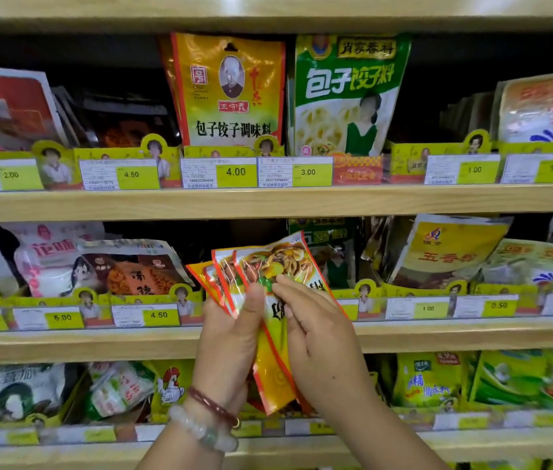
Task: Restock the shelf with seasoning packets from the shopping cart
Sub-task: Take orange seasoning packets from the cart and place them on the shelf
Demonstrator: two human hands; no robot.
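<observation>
— What have we got on the left?

— Our left hand [231, 337] is clamped on a fanned stack of seasoning packets [268, 266], thumb across the front and fingers behind. We hold them in front of the middle shelf [81, 340], level with a gap in the row between the dark orange packet [136, 269] and the green packet [332, 256] at the back.

— How will they handle, do we think?

— Light and floppy, we'd judge, with glossy film that looks slippery. They are already splayed, so a loose pinch could let one slide out.

— And on the right?

— Our right hand [319, 334] lies over the front packet, fingers fairly straight, tips pressing near its middle, apparently squaring up the fan.

— Where should we take hold?

— By the lower half, we think, thumb in front and fingers behind, so the tops go in first behind the price tags [159, 315].
</observation>
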